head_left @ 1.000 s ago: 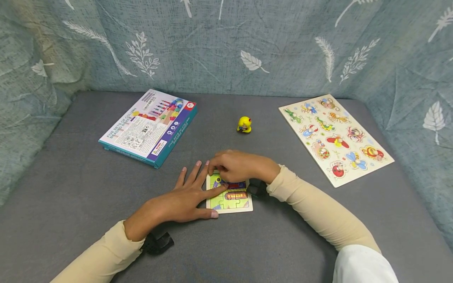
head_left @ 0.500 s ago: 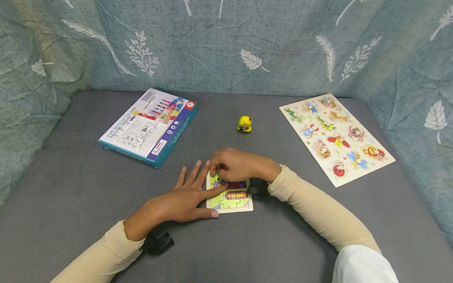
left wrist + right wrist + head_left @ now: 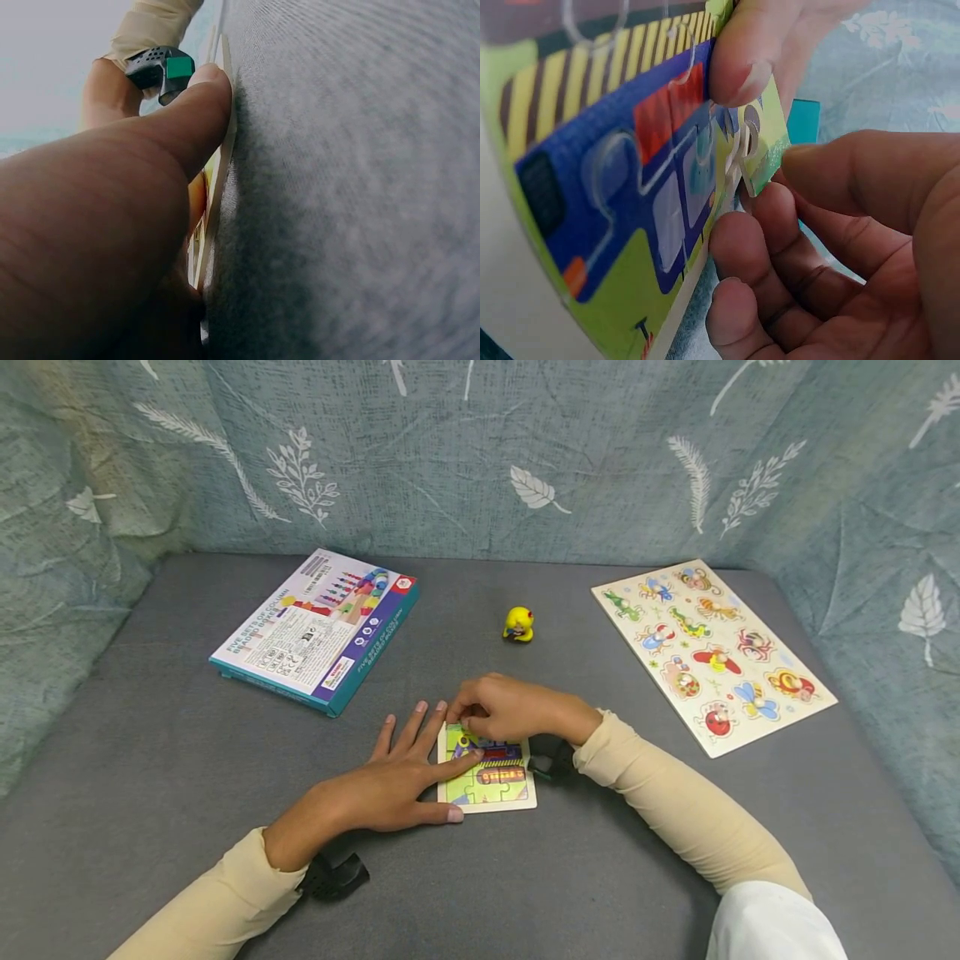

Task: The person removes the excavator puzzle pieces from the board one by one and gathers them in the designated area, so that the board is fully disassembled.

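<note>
A small jigsaw puzzle in a pale frame lies on the grey table, with a blue and red vehicle on yellow-green. My left hand is spread flat at its left side, the index finger pressing on the picture and the thumb on the lower edge. Over the far left corner bends my right hand. In the right wrist view its thumb and curled fingers pinch a green corner puzzle piece, tilted up from its neighbours. The left wrist view shows the left thumb along the frame's edge.
A boxed bead set lies at the back left. A yellow toy figure stands beyond the puzzle. At the right is a wooden insect puzzle board. A leaf-patterned blue-green cloth hangs behind the table.
My right hand has shifted slightly to the right, its fingers still at the far left corner of the puzzle. The left hand has stayed in place.
</note>
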`<state>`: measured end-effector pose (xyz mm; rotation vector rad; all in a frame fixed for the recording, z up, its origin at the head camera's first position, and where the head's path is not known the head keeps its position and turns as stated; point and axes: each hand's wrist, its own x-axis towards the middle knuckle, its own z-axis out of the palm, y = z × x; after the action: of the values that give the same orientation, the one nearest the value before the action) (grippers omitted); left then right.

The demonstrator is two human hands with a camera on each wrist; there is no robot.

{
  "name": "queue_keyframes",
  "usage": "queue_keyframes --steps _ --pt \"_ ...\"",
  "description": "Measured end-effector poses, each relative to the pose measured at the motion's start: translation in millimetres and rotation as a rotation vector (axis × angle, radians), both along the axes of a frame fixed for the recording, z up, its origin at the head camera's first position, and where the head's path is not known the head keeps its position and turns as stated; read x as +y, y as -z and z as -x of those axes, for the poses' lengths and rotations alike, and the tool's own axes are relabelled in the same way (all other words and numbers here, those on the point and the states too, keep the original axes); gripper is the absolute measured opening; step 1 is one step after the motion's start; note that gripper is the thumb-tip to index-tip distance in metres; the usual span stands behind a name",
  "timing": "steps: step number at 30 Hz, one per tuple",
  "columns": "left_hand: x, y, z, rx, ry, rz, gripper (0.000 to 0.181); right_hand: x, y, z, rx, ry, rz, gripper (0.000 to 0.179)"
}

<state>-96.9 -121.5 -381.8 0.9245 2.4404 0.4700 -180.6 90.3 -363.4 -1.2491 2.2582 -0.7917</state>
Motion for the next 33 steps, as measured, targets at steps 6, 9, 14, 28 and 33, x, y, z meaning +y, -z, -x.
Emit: queue_keyframes --steps 6,9,14,28,33 --pt "0.8 0.6 0.6 0.000 -0.002 0.001 0.071 1.3 -0.4 -0.5 0.014 -0.010 0.013 0.020" --pt "1.1 1.0 0.5 -0.003 -0.004 0.002 0.071 1.2 -1.5 -0.8 -0.010 -0.005 0.022 0.017" --pt "0.8 0.9 0.0 0.001 -0.007 0.001 0.070 1.8 -2.8 0.4 -0.068 -0.014 0.059 0.016" --pt "0.8 -0.3 1.4 0.001 -0.006 0.014 0.071 22.3 -10.0 6.7 -0.067 0.084 0.129 0.017" --pt "1.1 0.7 1.2 0.000 -0.010 0.020 0.071 32.1 -12.6 8.3 -0.065 0.116 0.135 0.017"
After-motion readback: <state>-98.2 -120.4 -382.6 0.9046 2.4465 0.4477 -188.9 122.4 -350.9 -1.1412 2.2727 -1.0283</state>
